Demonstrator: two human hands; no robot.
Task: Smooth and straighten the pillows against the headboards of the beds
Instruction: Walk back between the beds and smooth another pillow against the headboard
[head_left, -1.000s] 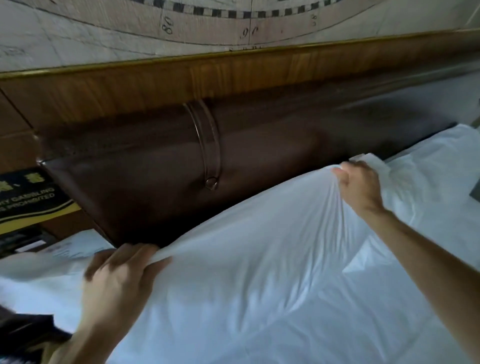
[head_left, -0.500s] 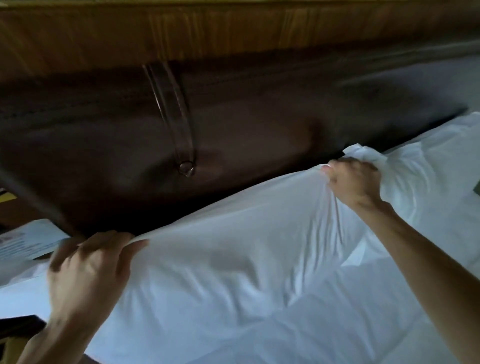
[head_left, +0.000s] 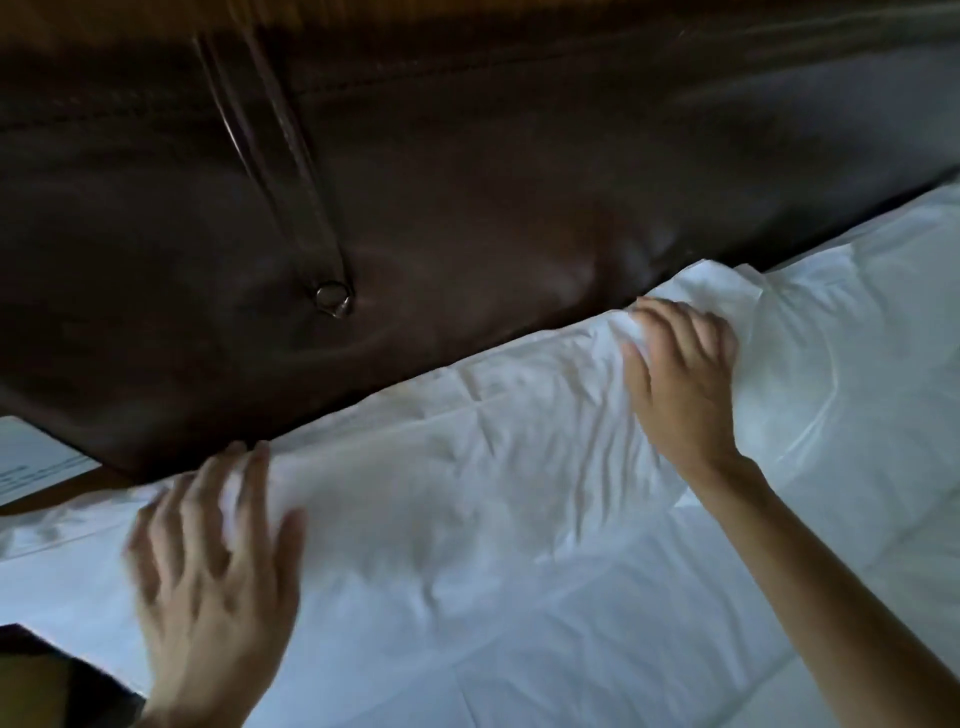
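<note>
A white pillow lies along the foot of the dark brown padded headboard, its cover creased in the middle. My left hand rests flat on the pillow's left end with fingers spread, blurred by motion. My right hand presses on the pillow's upper right corner, fingers bent over bunched cloth at the top edge. A second white pillow lies to the right, touching the first.
White bedding covers the mattress in front of the pillows. A leather strap with a metal stud hangs down the headboard. A paper lies on a wooden surface at far left; a dark object sits bottom left.
Both hands held the pillow's top edge lifted; the pillow now lies lower and flatter against the headboard. My left hand has let go and lies flat. The view has dropped closer.
</note>
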